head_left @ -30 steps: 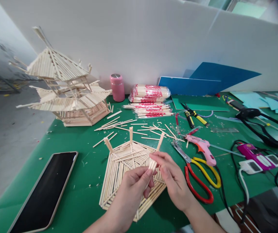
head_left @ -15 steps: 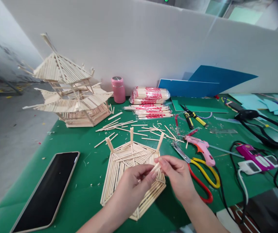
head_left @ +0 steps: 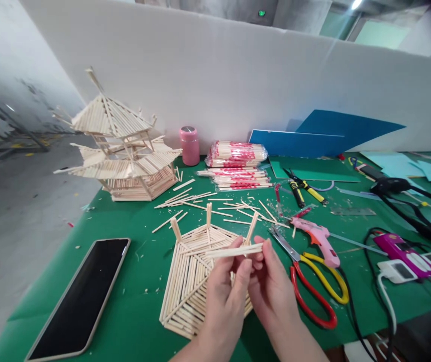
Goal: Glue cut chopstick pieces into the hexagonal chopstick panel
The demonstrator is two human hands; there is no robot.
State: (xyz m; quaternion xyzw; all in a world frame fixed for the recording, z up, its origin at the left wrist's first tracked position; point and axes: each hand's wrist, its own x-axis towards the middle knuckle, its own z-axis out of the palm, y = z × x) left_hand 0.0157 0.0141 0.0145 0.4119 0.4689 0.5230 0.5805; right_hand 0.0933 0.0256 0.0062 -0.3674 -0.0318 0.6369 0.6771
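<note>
A short bundle of pale sticks lies across my fingers, roughly level. My left hand holds its middle part, with the thumb bent below it. At the bundle's right end, my right hand has its fingertips closed on the sticks. Both hands are over the right side of a flat polygonal stick panel, hiding part of it. Three stick posts stand up from the panel's far edge.
Behind left stands a stick pagoda; a phone lies left. Scissors, a pink glue gun and pliers are right. Loose sticks, wrapped stick packs and a pink flask lie beyond the panel.
Both hands have turned, and the bundle now shows at greater length and lies nearly level. The view has shifted, so the table's things appear slightly lower and farther right.
</note>
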